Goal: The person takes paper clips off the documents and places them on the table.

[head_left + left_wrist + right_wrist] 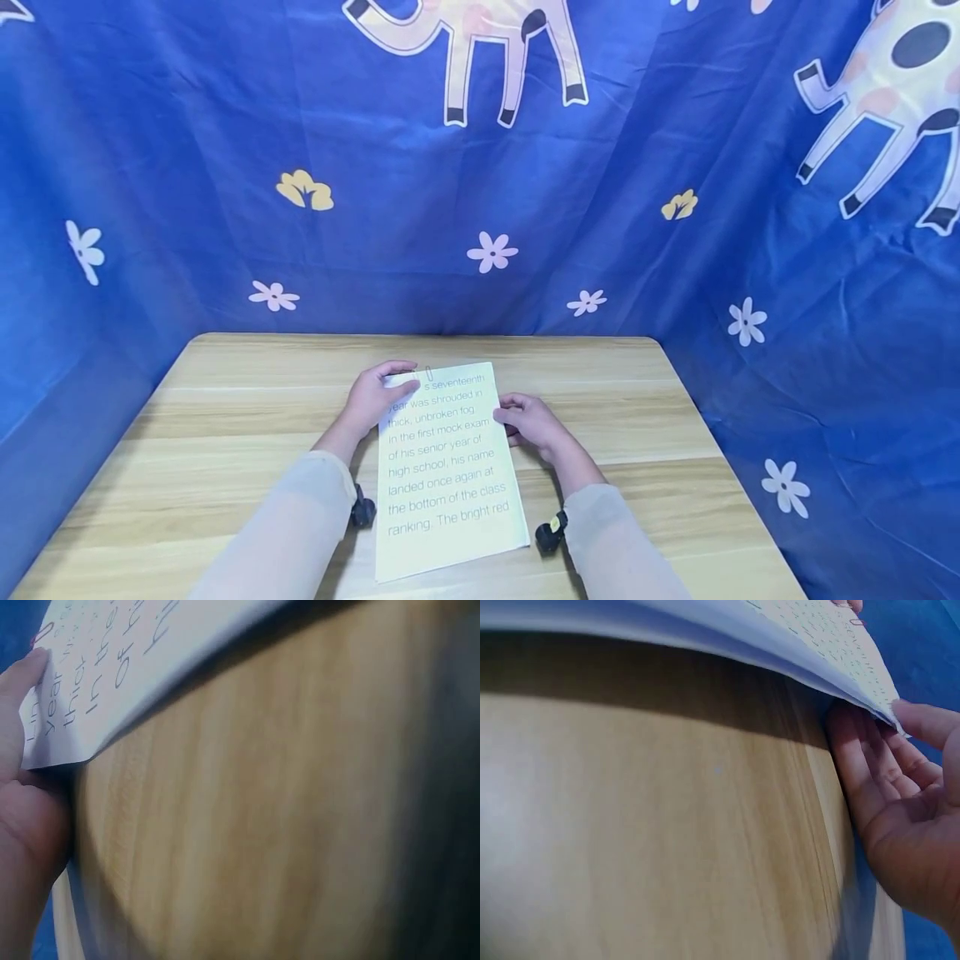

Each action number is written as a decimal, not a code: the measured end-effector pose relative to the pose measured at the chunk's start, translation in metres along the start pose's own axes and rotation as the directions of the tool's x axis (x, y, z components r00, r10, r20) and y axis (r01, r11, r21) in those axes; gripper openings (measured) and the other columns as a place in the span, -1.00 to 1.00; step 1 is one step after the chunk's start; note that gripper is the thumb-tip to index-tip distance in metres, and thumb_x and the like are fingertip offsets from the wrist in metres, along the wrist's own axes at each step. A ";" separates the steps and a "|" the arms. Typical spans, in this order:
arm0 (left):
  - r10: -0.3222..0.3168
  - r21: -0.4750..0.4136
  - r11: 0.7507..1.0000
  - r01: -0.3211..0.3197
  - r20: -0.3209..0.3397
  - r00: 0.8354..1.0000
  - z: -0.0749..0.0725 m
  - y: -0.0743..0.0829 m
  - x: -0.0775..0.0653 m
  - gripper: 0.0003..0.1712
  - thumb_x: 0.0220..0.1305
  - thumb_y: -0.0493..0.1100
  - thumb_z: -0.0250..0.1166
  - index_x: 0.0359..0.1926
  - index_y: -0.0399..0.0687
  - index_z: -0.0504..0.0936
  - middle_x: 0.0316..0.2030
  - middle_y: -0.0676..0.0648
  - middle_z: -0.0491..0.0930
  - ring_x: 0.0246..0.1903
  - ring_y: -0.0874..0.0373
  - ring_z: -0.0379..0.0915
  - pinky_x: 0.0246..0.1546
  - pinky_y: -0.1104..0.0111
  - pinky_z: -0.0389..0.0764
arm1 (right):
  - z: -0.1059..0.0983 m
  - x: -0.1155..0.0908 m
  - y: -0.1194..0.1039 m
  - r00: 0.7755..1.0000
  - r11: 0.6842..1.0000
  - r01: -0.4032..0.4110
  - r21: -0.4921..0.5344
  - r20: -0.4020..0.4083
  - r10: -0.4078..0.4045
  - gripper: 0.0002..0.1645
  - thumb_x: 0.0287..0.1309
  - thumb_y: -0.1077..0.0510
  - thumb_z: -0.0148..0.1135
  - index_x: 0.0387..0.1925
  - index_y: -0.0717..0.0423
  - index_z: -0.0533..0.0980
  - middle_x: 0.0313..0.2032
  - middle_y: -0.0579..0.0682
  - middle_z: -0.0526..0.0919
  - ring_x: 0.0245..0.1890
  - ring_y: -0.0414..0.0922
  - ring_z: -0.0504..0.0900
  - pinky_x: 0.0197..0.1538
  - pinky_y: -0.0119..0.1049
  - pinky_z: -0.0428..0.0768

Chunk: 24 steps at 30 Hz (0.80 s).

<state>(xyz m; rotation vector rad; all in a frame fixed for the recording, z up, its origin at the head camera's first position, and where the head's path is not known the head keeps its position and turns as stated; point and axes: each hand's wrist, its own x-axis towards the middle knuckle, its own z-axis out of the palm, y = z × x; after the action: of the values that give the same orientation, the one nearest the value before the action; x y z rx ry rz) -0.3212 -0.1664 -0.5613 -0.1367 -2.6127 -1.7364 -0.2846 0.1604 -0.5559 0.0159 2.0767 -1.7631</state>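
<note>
Printed paper sheets (450,467) in large black type are held up over the table, text facing the head camera. My left hand (371,402) pinches their top left corner, its thumb on the front over part of the first line. A small paper clip (429,373) sits on the top edge beside that thumb; it looks reddish in the left wrist view. With my right hand (532,423) I grip the right edge in its upper part. In the right wrist view the thumb lies on the front and the fingers (889,761) are behind. Several paper layers show along the edge there.
The wood-grain table (247,417) has rounded far corners. A blue curtain (390,225) printed with flowers and animals hangs behind it and along both sides. Each wrist bears a small black camera (551,533).
</note>
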 end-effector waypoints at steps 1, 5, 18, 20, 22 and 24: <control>-0.001 0.008 1.000 0.001 0.000 1.000 0.000 0.000 0.000 -0.46 0.38 0.00 0.54 0.32 0.03 0.71 0.35 -0.14 0.69 0.54 -0.18 0.40 0.68 -0.10 0.23 | 0.000 0.001 -0.001 1.000 1.000 0.007 0.010 0.006 -0.007 -0.59 0.50 0.11 0.32 0.26 0.19 0.59 -0.13 0.02 0.85 -0.25 -0.13 0.75 -0.20 -0.31 0.78; -0.011 0.024 1.000 0.011 0.004 1.000 -0.001 0.000 -0.002 -0.45 0.39 0.03 0.53 0.34 0.05 0.70 0.39 -0.13 0.66 0.57 -0.19 0.37 0.69 -0.12 0.21 | 0.001 0.006 -0.004 1.000 0.999 0.031 0.014 0.003 -0.031 -0.65 0.49 0.14 0.32 0.18 0.21 0.58 -0.15 -0.01 0.83 -0.20 -0.13 0.73 -0.16 -0.31 0.74; -0.065 -0.015 0.998 0.066 0.012 0.998 0.003 0.000 -0.002 -0.42 0.34 0.08 0.57 0.33 0.11 0.71 0.44 -0.10 0.63 0.60 -0.16 0.32 0.70 -0.09 0.20 | 0.005 0.009 -0.003 0.998 0.999 0.051 0.001 -0.033 -0.051 -0.81 0.42 0.31 0.29 0.02 0.24 0.58 -0.38 -0.17 0.73 -0.37 -0.22 0.64 -0.29 -0.39 0.59; -0.065 -0.008 0.998 0.065 0.017 0.998 0.004 -0.001 -0.001 -0.41 0.34 0.07 0.57 0.34 0.10 0.71 0.43 -0.10 0.63 0.59 -0.16 0.33 0.70 -0.08 0.22 | 0.005 0.009 -0.003 0.998 0.998 0.056 0.005 -0.033 -0.056 -0.80 0.42 0.31 0.29 0.02 0.25 0.57 -0.38 -0.17 0.75 -0.38 -0.22 0.64 -0.28 -0.39 0.59; -0.064 0.003 0.998 0.064 0.020 0.998 0.004 -0.002 -0.001 -0.42 0.34 0.05 0.56 0.34 0.10 0.71 0.42 -0.11 0.64 0.59 -0.16 0.34 0.69 -0.07 0.24 | 0.005 0.009 -0.002 0.998 0.998 0.061 0.011 -0.034 -0.060 -0.79 0.42 0.31 0.29 0.03 0.26 0.57 -0.38 -0.17 0.75 -0.39 -0.23 0.64 -0.29 -0.40 0.58; -0.061 0.018 0.998 0.061 0.021 0.998 0.004 -0.003 0.000 -0.43 0.35 0.04 0.55 0.34 0.09 0.70 0.42 -0.12 0.64 0.57 -0.16 0.36 0.69 -0.07 0.24 | 0.004 0.009 -0.001 0.997 0.998 0.068 0.018 -0.032 -0.068 -0.78 0.42 0.31 0.29 0.04 0.27 0.57 -0.38 -0.18 0.75 -0.39 -0.23 0.64 -0.29 -0.40 0.58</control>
<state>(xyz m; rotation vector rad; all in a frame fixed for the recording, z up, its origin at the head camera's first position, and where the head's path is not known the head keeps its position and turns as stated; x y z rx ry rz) -0.3208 -0.1635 -0.5652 -0.0767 -2.6742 -1.7389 -0.2921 0.1536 -0.5583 -0.0219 2.1057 -1.8339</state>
